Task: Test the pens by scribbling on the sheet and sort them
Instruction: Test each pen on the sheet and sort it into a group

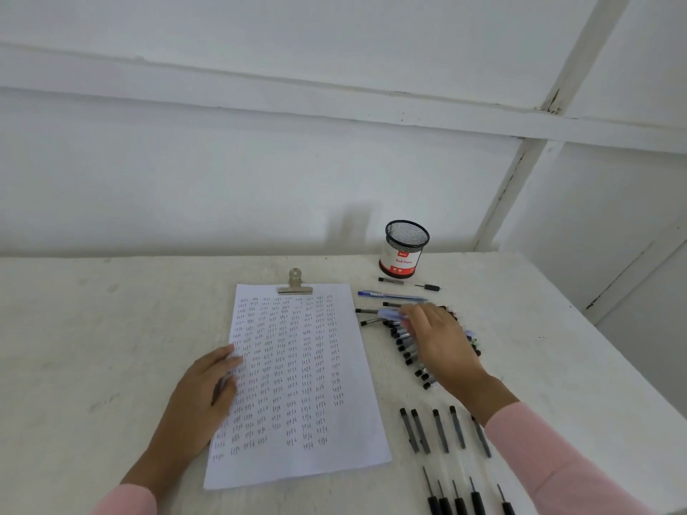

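Single head-worn wide-angle view, from above near edge of table (pixel 111 328). Faces forward and down, slightly rolled, wall (pixel 223 161) seams slanting. Takes in wall across upper half, tabletop across lower. Close range: sheet (pixel 297 366) low centre, left hand (pixel 202 399) on its edge, right hand (pixel 438 340) beside it round blurred blue pen (pixel 390 314). Reaches far table edge at mesh pen cup (pixel 405 250). Crops both sleeves at bottom border.

Scene lit softly, evenly. Faint shadow cast on wall (pixel 260 180) left of mesh cup (pixel 406 249). Right hand (pixel 435 340) motion-blurred. Lines bent at edges.
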